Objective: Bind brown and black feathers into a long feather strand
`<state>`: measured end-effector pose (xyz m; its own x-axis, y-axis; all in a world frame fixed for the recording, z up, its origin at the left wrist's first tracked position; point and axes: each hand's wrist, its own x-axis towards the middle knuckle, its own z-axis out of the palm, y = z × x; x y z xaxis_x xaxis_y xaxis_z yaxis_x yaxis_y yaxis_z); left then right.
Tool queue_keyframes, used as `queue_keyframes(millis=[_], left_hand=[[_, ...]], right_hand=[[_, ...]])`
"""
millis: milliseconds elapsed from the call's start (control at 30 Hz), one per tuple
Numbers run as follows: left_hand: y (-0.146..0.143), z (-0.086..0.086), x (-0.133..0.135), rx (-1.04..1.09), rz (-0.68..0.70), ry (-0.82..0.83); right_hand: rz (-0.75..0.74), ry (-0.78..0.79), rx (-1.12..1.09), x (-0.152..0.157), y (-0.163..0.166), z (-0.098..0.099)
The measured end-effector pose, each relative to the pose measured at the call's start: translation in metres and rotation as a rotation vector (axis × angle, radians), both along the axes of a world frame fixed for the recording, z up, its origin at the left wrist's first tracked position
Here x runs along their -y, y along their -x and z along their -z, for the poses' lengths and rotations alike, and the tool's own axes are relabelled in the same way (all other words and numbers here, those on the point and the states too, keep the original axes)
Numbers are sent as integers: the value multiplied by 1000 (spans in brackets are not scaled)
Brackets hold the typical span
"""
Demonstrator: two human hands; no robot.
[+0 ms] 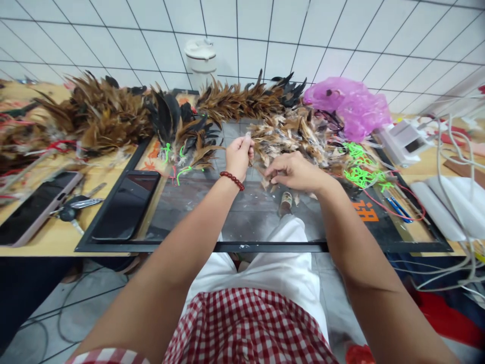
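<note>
My left hand (pixel 238 155), with a red bead bracelet at the wrist, is closed in a fist around a small bunch of brown feathers (pixel 253 140) held above the glass tabletop (pixel 250 217). My right hand (pixel 293 172) hovers palm down just to its right, fingers pinched together at the near edge of a loose pile of brown and tan feathers (pixel 293 134). What the right fingers pinch is too small to make out. Bundles of feathers tied with green cord (pixel 189 139) lie to the left of my left hand.
Large bundles of brown and black feathers (pixel 94 116) fill the back left. Two phones (pixel 127 202) and keys (pixel 76 206) lie at left. Neon green cords (pixel 359 169), a pink plastic bag (pixel 348 106), a white container (pixel 200 60), blue-handled scissors (pixel 399 210) and white cables (pixel 454 167) crowd the right.
</note>
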<state>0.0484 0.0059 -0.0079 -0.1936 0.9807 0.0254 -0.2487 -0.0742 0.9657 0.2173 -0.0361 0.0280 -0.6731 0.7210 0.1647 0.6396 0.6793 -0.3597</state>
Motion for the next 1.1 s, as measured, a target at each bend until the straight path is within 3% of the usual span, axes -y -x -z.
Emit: queue_keyframes(millis=[167,367,567,800,1100], left_hand=[[1,2,-3,0,0,5],[2,4,-3,29,16,-16],[3,4,-2,61,38,-12],[2,4,-2,70,48,-6],[2,8,-6,-5,18,-44]], right_hand=[[192,-146,-131,-5,-3,4],[220,-160,-176,-13,-7,14],[525,-193,-42,-9,9,24],[513,-125,9,-10,9,25],[449,-468,129,-1,3,6]])
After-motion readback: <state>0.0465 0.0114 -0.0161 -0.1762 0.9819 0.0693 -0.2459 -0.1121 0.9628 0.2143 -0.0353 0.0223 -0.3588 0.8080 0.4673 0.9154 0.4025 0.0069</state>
